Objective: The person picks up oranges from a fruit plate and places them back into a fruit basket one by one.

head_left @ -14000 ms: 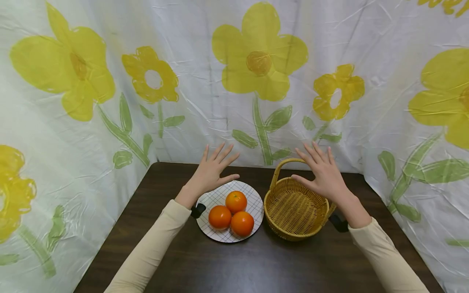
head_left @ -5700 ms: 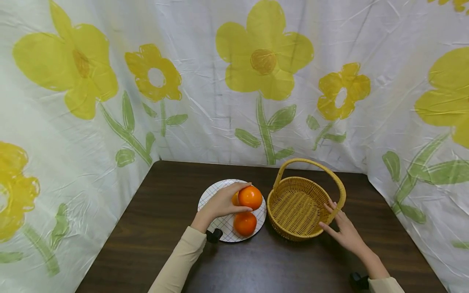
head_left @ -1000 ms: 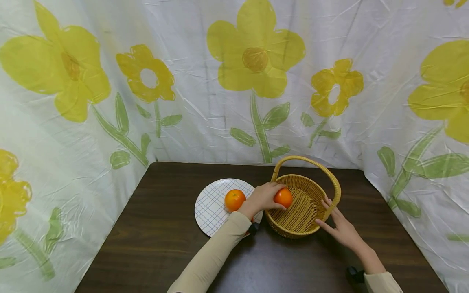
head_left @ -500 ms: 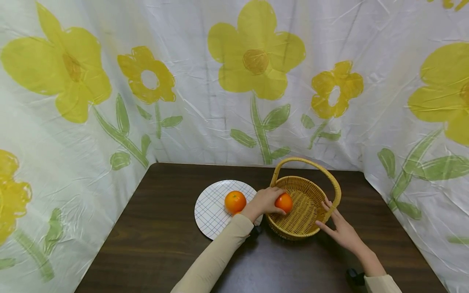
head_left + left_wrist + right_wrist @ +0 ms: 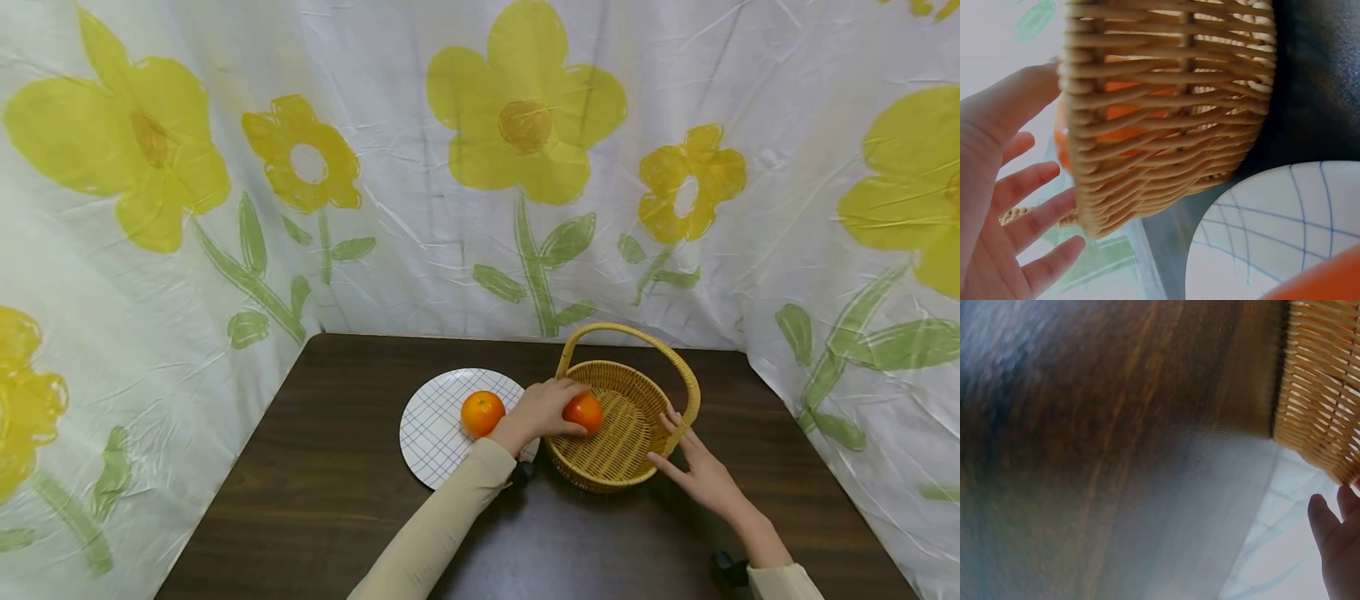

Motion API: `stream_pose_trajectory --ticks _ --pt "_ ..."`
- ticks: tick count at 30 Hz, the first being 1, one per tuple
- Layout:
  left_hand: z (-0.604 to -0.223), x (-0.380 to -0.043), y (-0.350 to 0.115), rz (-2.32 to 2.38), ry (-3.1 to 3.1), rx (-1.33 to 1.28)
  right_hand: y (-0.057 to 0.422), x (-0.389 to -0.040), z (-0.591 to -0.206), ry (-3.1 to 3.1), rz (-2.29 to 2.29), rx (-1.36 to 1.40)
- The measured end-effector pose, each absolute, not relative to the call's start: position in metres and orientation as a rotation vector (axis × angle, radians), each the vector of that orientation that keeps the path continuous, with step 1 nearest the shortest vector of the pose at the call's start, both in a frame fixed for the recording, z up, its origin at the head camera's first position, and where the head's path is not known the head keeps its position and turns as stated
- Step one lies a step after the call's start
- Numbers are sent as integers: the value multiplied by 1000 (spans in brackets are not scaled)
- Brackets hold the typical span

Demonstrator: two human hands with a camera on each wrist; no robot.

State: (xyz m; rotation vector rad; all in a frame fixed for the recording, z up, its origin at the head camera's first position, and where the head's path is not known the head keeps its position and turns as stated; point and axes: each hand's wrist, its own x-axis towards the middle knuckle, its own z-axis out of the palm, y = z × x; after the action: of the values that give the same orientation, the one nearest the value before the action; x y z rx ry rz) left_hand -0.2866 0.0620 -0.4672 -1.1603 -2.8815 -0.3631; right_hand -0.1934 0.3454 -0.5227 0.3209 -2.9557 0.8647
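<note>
My left hand [image 5: 542, 410] reaches over the left rim of the wicker basket [image 5: 600, 479], next to an orange [image 5: 583, 413] inside it. In the left wrist view the fingers are spread and loosely bent, apart from the orange [image 5: 1125, 115], which shows through the weave. The thumb lies at the rim. My right hand [image 5: 701, 475] rests its fingertips against the basket's right side, below the handle, with fingers extended. Another orange [image 5: 483, 414] sits on the checked plate [image 5: 427, 429]. My left forearm hides the plate's near right part.
The dark wooden table [image 5: 315, 467] carries both plate and basket, side by side. The basket's arched handle [image 5: 637, 333] stands up over its opening. Behind the table hangs a flower-printed curtain [image 5: 405, 275]. In the left wrist view, part of an orange [image 5: 1335, 281] fills the lower right corner.
Earlier my left hand lifted an orange from the plate and carried it right into the basket. Over the last second its fingers have loosened from the fruit. The right hand stays at the basket.
</note>
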Motion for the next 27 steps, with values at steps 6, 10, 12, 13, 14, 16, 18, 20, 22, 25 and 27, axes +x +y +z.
stream_pose_trajectory --ticks 6,10,12,13,14,16,18,20,22,25,27 --pt "-463 -286 56 -392 -2880 -1174 346 -194 -523 -2954 867 319" --pt "-463 -284 53 -401 -2872 -1170 345 -194 -524 -2953 867 323" --pt "-462 -284 51 -410 -2869 -1166 345 -195 -524 -2951 870 325" --pt "-462 -283 50 -417 -2868 -1164 345 -195 -524 -2950 872 326" --pt "-461 -283 49 -423 -2866 -1162 345 -195 -524 -2949 873 327" --pt "-461 -283 47 -426 -2862 -1160 345 -195 -525 -2946 878 328" --pt "-461 -282 45 -443 -2858 -1155 345 -195 -525 -2943 885 326" --pt "-462 -282 43 -455 -2854 -1146 345 -195 -525 -2942 889 323" --pt "-462 -280 40 -465 -2851 -1136 345 -195 -525 -2944 891 320" --pt "-463 -278 36 -477 -2839 -1129 346 -196 -526 -2947 884 315" --pt "-463 -277 34 -493 -2830 -1129 346 -196 -526 -2947 883 314"
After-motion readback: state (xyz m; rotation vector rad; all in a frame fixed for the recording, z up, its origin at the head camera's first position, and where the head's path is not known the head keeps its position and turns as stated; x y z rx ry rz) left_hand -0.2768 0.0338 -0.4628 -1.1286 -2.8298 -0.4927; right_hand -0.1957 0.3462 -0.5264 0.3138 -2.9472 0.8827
